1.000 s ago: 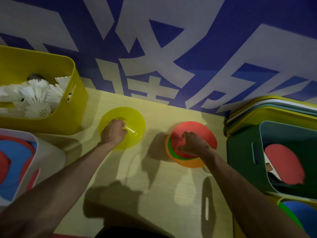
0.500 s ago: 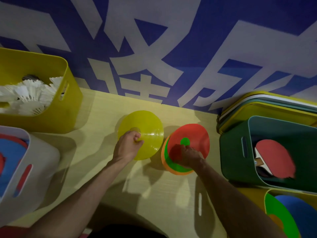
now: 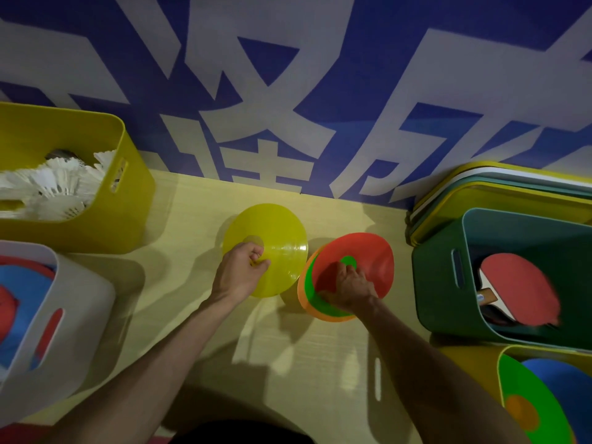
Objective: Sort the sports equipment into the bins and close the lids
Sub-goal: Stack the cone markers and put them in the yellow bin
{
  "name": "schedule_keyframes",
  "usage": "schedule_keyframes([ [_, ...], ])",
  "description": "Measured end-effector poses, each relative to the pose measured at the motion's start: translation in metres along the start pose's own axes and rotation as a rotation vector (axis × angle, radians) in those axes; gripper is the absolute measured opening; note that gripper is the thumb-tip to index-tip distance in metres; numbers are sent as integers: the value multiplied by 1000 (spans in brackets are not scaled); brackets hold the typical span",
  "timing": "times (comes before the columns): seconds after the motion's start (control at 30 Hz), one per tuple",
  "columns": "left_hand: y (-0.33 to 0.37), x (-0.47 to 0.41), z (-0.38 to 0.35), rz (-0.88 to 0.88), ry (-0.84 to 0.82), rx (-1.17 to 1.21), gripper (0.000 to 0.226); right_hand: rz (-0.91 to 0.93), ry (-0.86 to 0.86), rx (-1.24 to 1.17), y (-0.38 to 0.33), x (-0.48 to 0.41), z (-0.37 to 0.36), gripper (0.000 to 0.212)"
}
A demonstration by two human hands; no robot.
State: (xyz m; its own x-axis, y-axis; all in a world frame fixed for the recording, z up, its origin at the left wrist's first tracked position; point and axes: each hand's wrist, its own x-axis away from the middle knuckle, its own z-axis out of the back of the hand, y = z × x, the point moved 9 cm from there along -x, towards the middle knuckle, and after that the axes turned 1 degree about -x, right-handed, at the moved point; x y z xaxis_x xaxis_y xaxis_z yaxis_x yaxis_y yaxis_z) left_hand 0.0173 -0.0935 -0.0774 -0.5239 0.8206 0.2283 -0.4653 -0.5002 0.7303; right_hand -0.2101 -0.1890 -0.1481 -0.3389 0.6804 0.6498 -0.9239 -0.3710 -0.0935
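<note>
A yellow disc cone (image 3: 275, 232) is tilted up off the table, and my left hand (image 3: 240, 274) pinches it at its centre hole. Just to its right sits a stack of disc cones, red (image 3: 368, 261) on top, then green (image 3: 310, 283) and orange (image 3: 302, 294). My right hand (image 3: 347, 288) grips the red cone's near rim with a finger in the centre hole, lifting that cone off the green one.
Yellow bin (image 3: 128, 187) of white shuttlecocks (image 3: 51, 187) at far left. White bin (image 3: 80, 315) with blue and red items near left. Green bin (image 3: 442, 283) with a red paddle (image 3: 519, 290) right, lids (image 3: 480, 184) stacked behind. Yellow bin (image 3: 512, 349) with cones lower right.
My left hand has carried the yellow cone to the right, up against the stack. My right hand has tipped the red cone up, uncovering the green one beneath.
</note>
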Motion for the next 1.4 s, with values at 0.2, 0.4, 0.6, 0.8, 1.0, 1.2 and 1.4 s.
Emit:
schedule_keyframes([
  [0.2, 5, -3, 1, -10, -2, -4, 13, -18, 41, -128, 7, 0, 9, 107],
  [0.4, 19, -5, 6, -43, 16, 1, 12, 43, 91, -193, 11, 7, 33, 109],
  [0.6, 47, -5, 19, -100, 33, -3, 16, 60, 83, -383, 9, 24, 65, 83],
  [0.8, 86, 11, 31, -184, 43, 3, 22, 183, 153, -570, 3, 70, 103, 62],
  [1.0, 134, 45, 27, -293, 48, 13, 22, 231, 253, -633, 31, 138, 132, 60],
  [1.2, 195, 99, -11, -370, 1, 18, 24, 191, 345, -594, 111, 206, 142, 62],
  [1.4, 260, 169, -71, -502, -38, -26, 25, 104, 371, -599, 217, 261, 121, 58],
])
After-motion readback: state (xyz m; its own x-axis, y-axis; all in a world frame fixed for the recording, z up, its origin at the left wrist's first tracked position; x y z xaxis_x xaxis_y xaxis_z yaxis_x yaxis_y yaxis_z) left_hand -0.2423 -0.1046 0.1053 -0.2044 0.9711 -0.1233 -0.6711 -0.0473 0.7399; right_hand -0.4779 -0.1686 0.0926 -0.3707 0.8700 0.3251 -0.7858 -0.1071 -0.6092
